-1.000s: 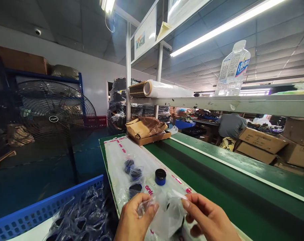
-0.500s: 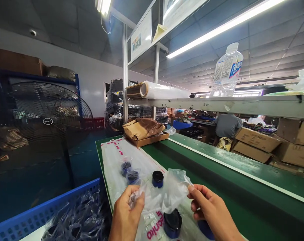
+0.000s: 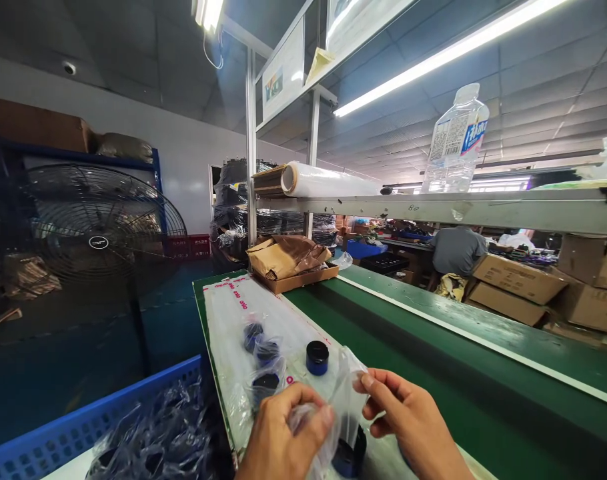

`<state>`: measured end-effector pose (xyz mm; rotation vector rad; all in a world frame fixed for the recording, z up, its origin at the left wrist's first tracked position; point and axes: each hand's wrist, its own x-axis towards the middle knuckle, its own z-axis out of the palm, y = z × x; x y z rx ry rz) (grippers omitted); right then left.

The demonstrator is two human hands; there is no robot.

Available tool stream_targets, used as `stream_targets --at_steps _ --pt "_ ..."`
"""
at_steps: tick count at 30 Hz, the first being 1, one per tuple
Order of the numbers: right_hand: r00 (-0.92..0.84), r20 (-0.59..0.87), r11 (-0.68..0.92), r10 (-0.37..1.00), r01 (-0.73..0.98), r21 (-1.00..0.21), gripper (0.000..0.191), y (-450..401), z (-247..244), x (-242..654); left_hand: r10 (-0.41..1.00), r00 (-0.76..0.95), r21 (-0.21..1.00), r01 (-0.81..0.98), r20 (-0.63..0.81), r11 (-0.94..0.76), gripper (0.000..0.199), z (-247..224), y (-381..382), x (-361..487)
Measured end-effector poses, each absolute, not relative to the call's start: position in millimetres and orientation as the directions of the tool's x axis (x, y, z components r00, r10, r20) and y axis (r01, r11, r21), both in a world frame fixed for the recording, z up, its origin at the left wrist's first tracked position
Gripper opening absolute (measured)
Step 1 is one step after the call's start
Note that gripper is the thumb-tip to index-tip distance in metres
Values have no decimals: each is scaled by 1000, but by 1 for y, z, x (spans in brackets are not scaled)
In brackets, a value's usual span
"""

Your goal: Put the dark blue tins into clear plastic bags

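Observation:
A clear plastic bag (image 3: 344,387) is stretched between my two hands. My left hand (image 3: 291,430) has its fingers closed on the bag's lower left part. The thumb and fingertips of my right hand (image 3: 408,417) pinch its upper right edge. Just below the bag, a black and blue round part (image 3: 348,457) is partly hidden by it. An unwrapped round part (image 3: 317,358) stands on the white sheet (image 3: 233,297) beyond my hands. Left of it lie several similar parts in clear bags, one (image 3: 266,385) close to my left hand.
A blue basket (image 3: 98,413) of bagged dark parts is at the lower left. A cardboard tray (image 3: 293,281) with brown paper lies at the bench's far end. The green belt (image 3: 433,373) runs along the right. Overhead, a shelf (image 3: 408,208) holds a bottle (image 3: 458,143) and film roll (image 3: 328,180).
My left hand has moved right, nearer my right hand, and the bag is now more upright and narrower. A bagged part left of my hands has come into sight.

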<state>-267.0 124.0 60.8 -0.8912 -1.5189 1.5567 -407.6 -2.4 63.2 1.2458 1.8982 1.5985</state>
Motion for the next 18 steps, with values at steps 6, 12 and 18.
stream_targets --at_steps 6,12,18 --pt "-614 -83 -219 785 -150 -964 32 112 64 -271 791 -595 984 172 143 -49 59 55 19 -401" --pt "-705 -45 -197 708 -135 -971 32 109 66 -265 906 -418 997 -6 66 -76 52 49 20 -419" --pt "-708 -62 -144 703 -56 -988 39 110 62 -261 881 -469 998 43 68 -54 54 45 18 -426"
